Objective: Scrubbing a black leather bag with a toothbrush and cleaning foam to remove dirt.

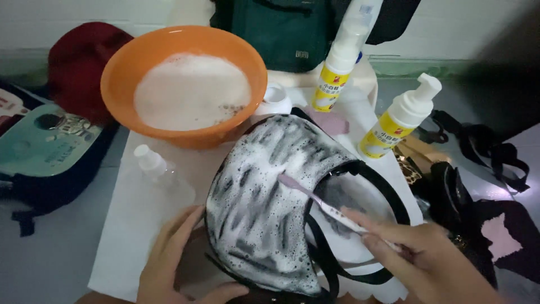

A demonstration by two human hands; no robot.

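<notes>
Head view: black bag (264, 214) lathered with foam, lying on white cloth (135, 225) at centre. Right hand (427, 259) fingers pinched on toothbrush (332, 208), bristles on foamy panel. Left hand (174, 259) fingers spread, bracing bag's left edge. Risk: slick foam lets bag slide under strokes. Orange basin (185, 84) of suds just behind; two pump bottles (399, 118) near right, could tip if knocked.

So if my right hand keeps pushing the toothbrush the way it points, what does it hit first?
The right hand points the toothbrush up-left across the foamy black bag; beyond that, probably the orange basin, though depth is unclear.
</notes>
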